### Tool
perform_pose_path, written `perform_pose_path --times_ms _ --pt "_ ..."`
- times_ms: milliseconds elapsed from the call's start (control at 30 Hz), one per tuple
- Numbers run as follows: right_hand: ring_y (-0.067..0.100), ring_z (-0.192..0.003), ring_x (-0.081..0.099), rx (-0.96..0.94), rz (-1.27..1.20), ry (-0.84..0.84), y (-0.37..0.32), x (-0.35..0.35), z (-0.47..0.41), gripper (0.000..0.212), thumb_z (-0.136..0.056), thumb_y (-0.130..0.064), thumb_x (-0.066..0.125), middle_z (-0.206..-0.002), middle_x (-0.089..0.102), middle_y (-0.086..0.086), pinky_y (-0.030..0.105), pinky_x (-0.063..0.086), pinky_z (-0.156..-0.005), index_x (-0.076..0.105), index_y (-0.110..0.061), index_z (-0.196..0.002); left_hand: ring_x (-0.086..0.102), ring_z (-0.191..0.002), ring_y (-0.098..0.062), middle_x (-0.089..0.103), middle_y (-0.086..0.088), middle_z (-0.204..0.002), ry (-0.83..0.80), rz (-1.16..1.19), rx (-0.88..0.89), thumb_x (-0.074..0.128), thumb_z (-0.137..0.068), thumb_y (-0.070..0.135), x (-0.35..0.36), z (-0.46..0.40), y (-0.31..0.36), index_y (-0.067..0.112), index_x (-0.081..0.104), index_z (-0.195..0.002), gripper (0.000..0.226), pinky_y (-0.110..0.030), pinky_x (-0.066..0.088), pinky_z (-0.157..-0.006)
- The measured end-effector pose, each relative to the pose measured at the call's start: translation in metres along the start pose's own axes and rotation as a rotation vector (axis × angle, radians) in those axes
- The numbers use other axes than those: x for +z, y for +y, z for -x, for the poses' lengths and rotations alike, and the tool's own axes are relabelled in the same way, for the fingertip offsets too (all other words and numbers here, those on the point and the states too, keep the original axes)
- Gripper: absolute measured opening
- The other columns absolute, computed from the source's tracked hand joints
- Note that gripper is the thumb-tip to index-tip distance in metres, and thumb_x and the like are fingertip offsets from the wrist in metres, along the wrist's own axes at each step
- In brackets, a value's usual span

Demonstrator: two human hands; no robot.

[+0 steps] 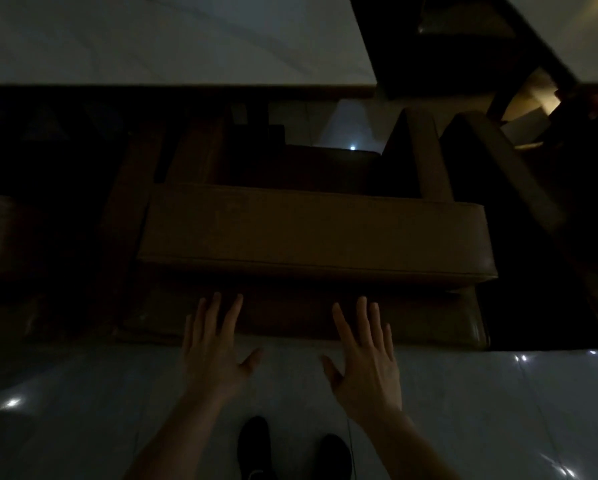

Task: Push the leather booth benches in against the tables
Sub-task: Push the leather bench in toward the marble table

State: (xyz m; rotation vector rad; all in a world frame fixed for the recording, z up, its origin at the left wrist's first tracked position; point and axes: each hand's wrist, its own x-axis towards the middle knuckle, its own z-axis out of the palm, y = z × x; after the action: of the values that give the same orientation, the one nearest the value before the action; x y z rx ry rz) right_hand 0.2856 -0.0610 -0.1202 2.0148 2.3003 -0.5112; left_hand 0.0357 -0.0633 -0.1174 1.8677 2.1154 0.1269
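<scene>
Dim room; glossy pale floor (498, 410) seen at bottom of frame, light glints reflected lower left and right.

The bench (311, 233) is covered in brown leather, smooth and dull-sheened, with a stitched seam seen along its near edge. The floor (464, 410) is laid in pale glossy tile, on which small lights are mirrored. The table (152, 39) is topped with a smooth, pale surface.
</scene>
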Motion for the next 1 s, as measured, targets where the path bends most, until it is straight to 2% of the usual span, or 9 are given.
perform_pose_path --times_ms 133,233,300,500,600,667,800,867,1000 --pt "0.035 -0.148 -0.027 0.029 0.07 -0.024 0.013 0.002 -0.023 0.094 -0.09 -0.071 0.041 -0.162 -0.03 0.008 0.056 0.011 -0.123 -0.025 -0.042 -0.15 0.004 -0.149 -0.032 0.015 -0.009 -0.163 0.023 -0.114 0.026 0.061 -0.076 0.068 0.005 -0.018 -0.011 0.03 0.014 -0.155 0.1 -0.052 0.007 -0.121" --pt "0.04 -0.148 -0.024 0.047 0.134 -0.029 0.015 0.006 -0.03 0.091 -0.091 -0.072 0.039 -0.161 -0.029 0.01 0.069 -0.003 -0.118 -0.023 -0.042 -0.151 -0.001 -0.15 -0.033 0.009 -0.01 -0.164 0.059 -0.147 0.014 0.05 -0.076 0.078 0.01 -0.023 -0.02 0.03 0.011 -0.155 0.101 -0.051 0.003 -0.121" --pt "0.041 -0.147 -0.026 0.061 0.146 -0.048 0.016 0.009 -0.03 0.089 -0.092 -0.069 0.039 -0.162 -0.027 0.011 0.074 -0.003 -0.114 -0.022 -0.042 -0.151 -0.001 -0.15 -0.033 0.012 -0.012 -0.163 0.068 -0.125 0.012 0.04 -0.075 0.082 0.013 -0.025 -0.024 0.028 0.011 -0.156 0.102 -0.052 0.005 -0.121" --pt "0.034 -0.144 -0.036 0.042 0.121 -0.092 0.024 0.007 -0.033 0.08 -0.093 -0.069 0.025 -0.159 -0.035 0.005 0.071 -0.002 -0.116 -0.032 -0.047 -0.145 0.013 -0.148 -0.035 0.026 -0.014 -0.159 0.058 -0.04 -0.003 0.025 -0.078 0.086 0.01 -0.025 -0.022 0.024 0.025 -0.153 0.098 -0.056 0.023 -0.117" --pt "0.03 -0.142 -0.039 0.017 0.087 -0.119 0.032 0.004 -0.035 0.076 -0.092 -0.07 0.021 -0.156 -0.04 0.0 0.068 -0.005 -0.117 -0.034 -0.052 -0.141 0.02 -0.146 -0.036 0.031 -0.014 -0.156 0.057 -0.043 -0.017 0.025 -0.077 0.086 0.007 -0.025 -0.016 0.024 0.032 -0.151 0.097 -0.055 0.027 -0.116" --pt "0.028 -0.142 -0.038 0.013 0.071 -0.121 0.034 0.005 -0.036 0.077 -0.094 -0.066 0.027 -0.156 -0.04 -0.002 0.068 -0.005 -0.117 -0.033 -0.054 -0.14 0.022 -0.146 -0.035 0.033 -0.013 -0.156 0.062 -0.045 -0.035 0.028 -0.076 0.086 0.007 -0.024 -0.014 0.024 0.034 -0.15 0.097 -0.053 0.027 -0.116" --pt "0.03 -0.146 -0.03 -0.019 0.056 -0.076 0.045 0.003 -0.033 0.08 -0.095 -0.06 0.041 -0.161 -0.029 0.0 0.068 -0.003 -0.116 -0.019 -0.052 -0.147 0.024 -0.145 -0.035 0.035 -0.013 -0.155 0.066 -0.063 -0.052 0.028 -0.077 0.084 0.014 -0.019 -0.002 0.023 0.037 -0.149 0.095 -0.052 0.027 -0.115" --pt "0.029 -0.146 -0.03 -0.037 0.059 -0.087 0.059 0.0 -0.031 0.08 -0.095 -0.06 0.041 -0.16 -0.03 -0.002 0.068 -0.002 -0.116 -0.02 -0.053 -0.147 0.027 -0.143 -0.036 0.038 -0.013 -0.153 0.062 -0.062 -0.069 0.027 -0.078 0.084 0.018 -0.015 0.009 0.022 0.038 -0.148 0.094 -0.053 0.03 -0.114" --pt "0.025 -0.145 -0.032 -0.053 0.087 -0.095 0.102 -0.014 -0.029 0.078 -0.095 -0.062 0.037 -0.16 -0.031 -0.006 0.067 -0.001 -0.119 -0.022 -0.055 -0.145 0.029 -0.142 -0.037 0.042 -0.012 -0.15 0.063 -0.013 -0.101 0.039 -0.074 0.081 0.033 -0.002 0.05 0.022 0.041 -0.147 0.094 -0.056 0.034 -0.111"
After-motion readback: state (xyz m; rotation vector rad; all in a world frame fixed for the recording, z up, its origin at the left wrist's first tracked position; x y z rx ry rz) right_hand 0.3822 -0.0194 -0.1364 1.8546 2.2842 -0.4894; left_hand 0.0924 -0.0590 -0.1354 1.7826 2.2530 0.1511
